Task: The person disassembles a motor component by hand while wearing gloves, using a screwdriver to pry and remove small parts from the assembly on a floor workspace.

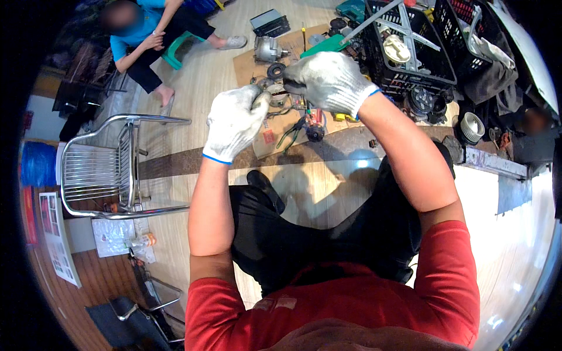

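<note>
Both my hands wear white knit gloves with blue cuffs and are held close together over a sheet of cardboard (266, 147). My left hand (237, 120) is closed, thumb against the fingers; whatever it pinches is too small to make out. My right hand (333, 82) is also closed, its fingertips around something dark that I cannot identify. Below them lie pliers with dark green handles (290, 136) and a red-and-black part (315, 130). Just beyond the hands are a black ring (275, 71) and a silver motor-like unit (269, 50).
Black plastic crates (418, 79) with metal pieces stand at the far right, beside a green flat scoop (324, 45). A white cylindrical filter (471, 127) lies near them. At left is a metal chair (99, 169). A person in blue (132, 47) sits on a green stool (174, 54).
</note>
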Demonstrator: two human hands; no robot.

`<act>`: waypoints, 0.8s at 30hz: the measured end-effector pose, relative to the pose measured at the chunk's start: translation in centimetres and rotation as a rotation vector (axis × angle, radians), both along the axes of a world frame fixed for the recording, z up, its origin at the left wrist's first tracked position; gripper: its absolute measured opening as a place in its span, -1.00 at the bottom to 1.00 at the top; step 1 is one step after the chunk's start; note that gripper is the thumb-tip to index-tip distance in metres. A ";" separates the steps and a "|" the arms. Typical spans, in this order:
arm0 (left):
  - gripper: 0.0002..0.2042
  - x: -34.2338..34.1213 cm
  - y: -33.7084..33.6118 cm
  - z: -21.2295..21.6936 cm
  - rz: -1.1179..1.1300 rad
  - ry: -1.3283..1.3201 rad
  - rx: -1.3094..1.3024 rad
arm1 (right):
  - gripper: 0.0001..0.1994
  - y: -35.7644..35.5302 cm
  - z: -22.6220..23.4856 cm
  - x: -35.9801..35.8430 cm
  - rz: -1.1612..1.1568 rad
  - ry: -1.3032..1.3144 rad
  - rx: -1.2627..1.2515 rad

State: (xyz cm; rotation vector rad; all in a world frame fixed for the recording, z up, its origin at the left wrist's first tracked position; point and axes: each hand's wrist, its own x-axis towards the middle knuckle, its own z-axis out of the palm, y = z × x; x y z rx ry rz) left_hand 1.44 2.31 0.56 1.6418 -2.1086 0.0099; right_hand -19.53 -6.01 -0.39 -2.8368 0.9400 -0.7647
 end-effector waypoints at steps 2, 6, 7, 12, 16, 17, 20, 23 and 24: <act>-0.79 -0.4 -0.2 -0.5 0.051 -0.020 -0.114 | -0.89 1.2 0.4 0.3 -0.070 -0.013 -0.060; -0.81 -0.5 -0.8 -1.0 0.096 0.037 -0.315 | -0.77 1.8 -1.6 1.7 -0.116 -0.166 -0.029; -0.81 -0.3 -0.7 -1.3 0.108 0.066 -0.350 | -0.76 2.2 -2.2 2.1 -0.120 -0.203 -0.002; -0.83 0.3 -1.2 -1.1 0.246 0.237 -0.368 | -0.78 2.2 -4.8 2.4 -0.059 -0.296 0.125; -0.85 2.5 -1.6 -1.9 0.185 0.178 -0.452 | -0.63 2.1 -3.2 1.1 0.031 0.101 0.435; -0.86 2.8 -1.7 -1.8 0.176 0.194 -0.456 | -0.58 1.6 -2.8 0.3 0.058 0.233 0.462; -0.87 3.6 -1.8 -1.8 0.136 0.117 -0.504 | -0.44 -1.2 -2.1 -2.5 -0.034 0.511 0.429; -0.89 3.1 -1.6 -1.3 0.095 -0.001 -0.542 | -0.63 -1.9 0.5 -4.8 -0.351 0.472 0.264; -0.88 2.5 -1.6 -0.9 0.071 -0.025 -0.544 | -0.66 -2.8 -1.0 -6.0 -0.375 0.252 0.080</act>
